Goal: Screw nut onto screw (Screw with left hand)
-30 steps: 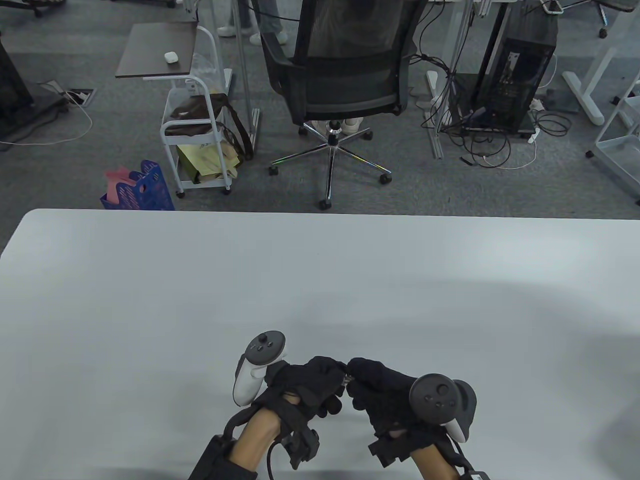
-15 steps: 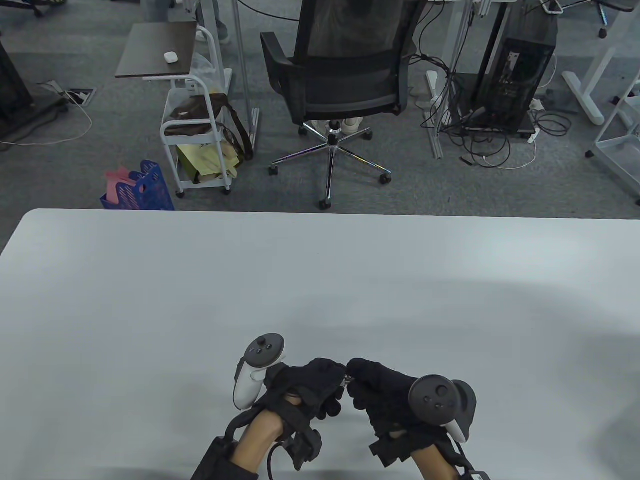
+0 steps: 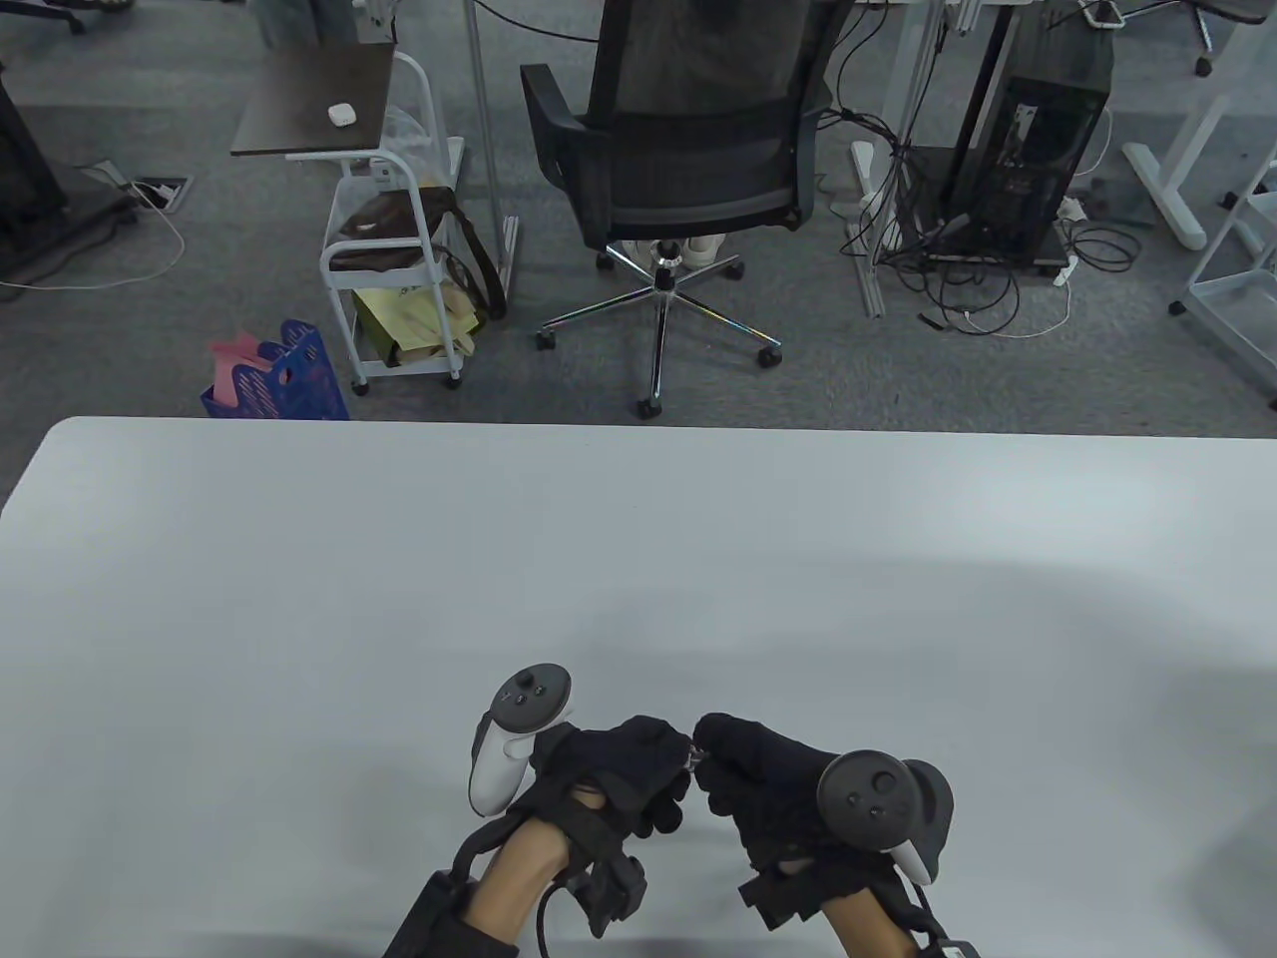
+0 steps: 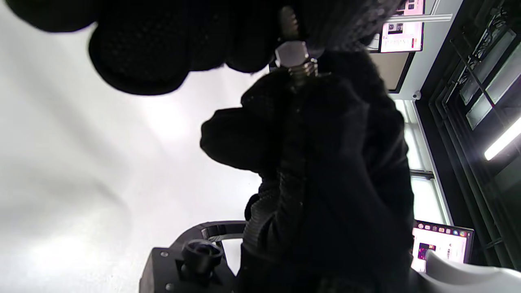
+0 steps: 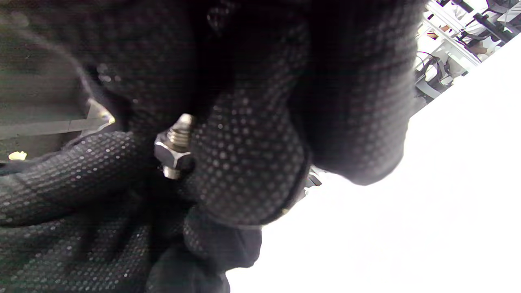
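Both gloved hands meet low over the white table (image 3: 299, 599) near its front edge. A steel screw (image 4: 303, 70) carries a hex nut (image 4: 291, 52), with thread showing on both sides of the nut. My right hand (image 3: 710, 748) grips the screw's shaft (image 5: 181, 126). My left hand (image 3: 672, 750) pinches at the nut (image 5: 172, 156), and one of its fingers (image 5: 81, 162) touches the nut's side. In the table view only a glint of the screw (image 3: 690, 760) shows between the fingertips. The screw's ends are hidden in the gloves.
The table's far edge (image 3: 638, 427) lies well beyond the hands. An office chair (image 3: 688, 170), a white cart (image 3: 389, 249) and a blue basket (image 3: 284, 374) stand on the floor behind it.
The left hand's tracker has rocked slightly, a small turn of the wrist. Both hands stay together in the same spot.
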A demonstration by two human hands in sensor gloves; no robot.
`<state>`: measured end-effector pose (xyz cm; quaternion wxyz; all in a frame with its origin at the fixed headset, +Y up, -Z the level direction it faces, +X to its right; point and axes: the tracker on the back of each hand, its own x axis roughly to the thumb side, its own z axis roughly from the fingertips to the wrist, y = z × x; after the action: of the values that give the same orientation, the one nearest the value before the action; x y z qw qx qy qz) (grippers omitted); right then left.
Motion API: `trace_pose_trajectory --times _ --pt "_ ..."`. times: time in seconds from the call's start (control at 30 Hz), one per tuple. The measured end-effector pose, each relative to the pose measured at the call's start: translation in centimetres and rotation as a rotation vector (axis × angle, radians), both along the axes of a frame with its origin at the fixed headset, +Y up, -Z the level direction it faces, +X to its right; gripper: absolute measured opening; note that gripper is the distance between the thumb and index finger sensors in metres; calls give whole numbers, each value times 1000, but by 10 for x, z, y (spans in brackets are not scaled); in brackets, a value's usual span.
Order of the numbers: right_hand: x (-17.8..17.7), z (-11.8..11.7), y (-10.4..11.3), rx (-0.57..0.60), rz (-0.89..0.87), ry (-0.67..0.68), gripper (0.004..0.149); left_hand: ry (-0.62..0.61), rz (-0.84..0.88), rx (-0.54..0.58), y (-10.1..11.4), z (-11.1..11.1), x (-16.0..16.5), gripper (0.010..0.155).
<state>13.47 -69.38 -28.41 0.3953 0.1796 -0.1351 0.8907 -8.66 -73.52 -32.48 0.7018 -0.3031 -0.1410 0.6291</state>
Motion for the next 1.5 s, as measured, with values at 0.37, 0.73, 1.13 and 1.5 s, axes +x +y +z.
trace_pose_trajectory --times 0.37,0.73,1.13,1.5 --pt "-2 0 0 5 11 12 46 -19 20 -6 -1 -1 0 55" --pt "0 0 -1 -1 -1 8 46 -2 15 -15 -2 0 -1 55" --pt "-1 0 -1 4 2 10 46 -30 19 -15 -1 -1 -1 55" --pt "1 -1 -1 -9 -21 11 46 -13 13 -15 -1 0 0 55"
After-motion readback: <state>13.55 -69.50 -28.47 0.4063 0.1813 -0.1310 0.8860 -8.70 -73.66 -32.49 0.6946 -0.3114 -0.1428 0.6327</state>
